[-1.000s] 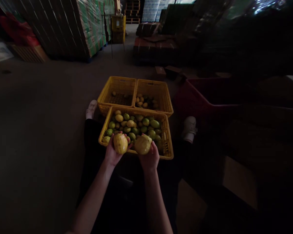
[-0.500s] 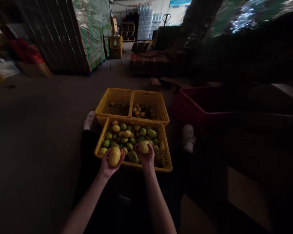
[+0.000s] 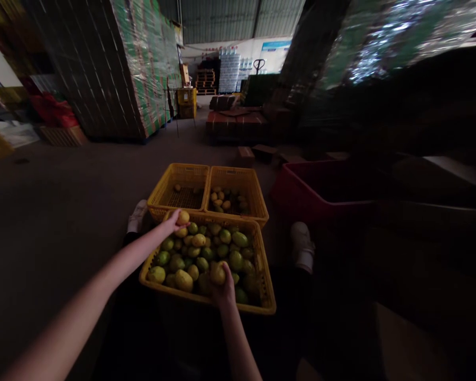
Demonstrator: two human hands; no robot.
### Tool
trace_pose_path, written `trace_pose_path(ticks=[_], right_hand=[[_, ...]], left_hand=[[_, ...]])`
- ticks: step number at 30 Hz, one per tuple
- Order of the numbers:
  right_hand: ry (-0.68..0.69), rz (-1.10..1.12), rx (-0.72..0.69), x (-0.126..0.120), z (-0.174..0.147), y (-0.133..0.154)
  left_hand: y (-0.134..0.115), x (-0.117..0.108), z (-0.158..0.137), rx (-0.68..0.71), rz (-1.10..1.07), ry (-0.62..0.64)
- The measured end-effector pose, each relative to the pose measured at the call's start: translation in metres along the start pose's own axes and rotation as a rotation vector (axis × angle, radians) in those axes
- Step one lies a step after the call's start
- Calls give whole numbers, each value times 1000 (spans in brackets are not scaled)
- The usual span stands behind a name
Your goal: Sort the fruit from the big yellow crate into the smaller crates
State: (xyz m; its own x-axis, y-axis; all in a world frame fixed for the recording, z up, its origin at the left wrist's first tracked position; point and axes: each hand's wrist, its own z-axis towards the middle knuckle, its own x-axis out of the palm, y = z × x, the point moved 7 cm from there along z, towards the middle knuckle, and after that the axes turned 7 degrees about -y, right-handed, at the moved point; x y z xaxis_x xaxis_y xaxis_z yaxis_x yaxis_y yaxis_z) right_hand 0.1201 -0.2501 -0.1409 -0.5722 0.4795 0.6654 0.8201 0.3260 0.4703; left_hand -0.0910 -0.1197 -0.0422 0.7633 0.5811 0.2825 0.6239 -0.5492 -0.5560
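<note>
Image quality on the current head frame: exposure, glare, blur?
Head view: dim overall, the red bin's inside nearly black; head view, upper right: bright glare on plastic wrap; head view, lower left: forearm soft and stretched-looking; head view, centre: fruit in the front crate distinguishable.

Bare hands, bare forearms, dark trousers (nearly black), light socks, whitish shoes

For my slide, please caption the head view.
Left hand and right hand each hold a rounded yellow fruit at a yellow plastic crate of green and yellow fruit.
</note>
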Motion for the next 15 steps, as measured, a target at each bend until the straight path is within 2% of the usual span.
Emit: trace_pose_path(ticks=[3,6,10,15], right_hand=[[-63,62,24,-9,1,-1],[-90,78,55,-16,-2,-4],[-24,113,66,-12,-14,-3],[156,106,120,21,-28,9]], left_hand=[[-45,30,16,95,-89,11],[-57,41,20,138,-150,69],[-33,35,12,133,-184,200],[26,9,-9,57,-229,302]])
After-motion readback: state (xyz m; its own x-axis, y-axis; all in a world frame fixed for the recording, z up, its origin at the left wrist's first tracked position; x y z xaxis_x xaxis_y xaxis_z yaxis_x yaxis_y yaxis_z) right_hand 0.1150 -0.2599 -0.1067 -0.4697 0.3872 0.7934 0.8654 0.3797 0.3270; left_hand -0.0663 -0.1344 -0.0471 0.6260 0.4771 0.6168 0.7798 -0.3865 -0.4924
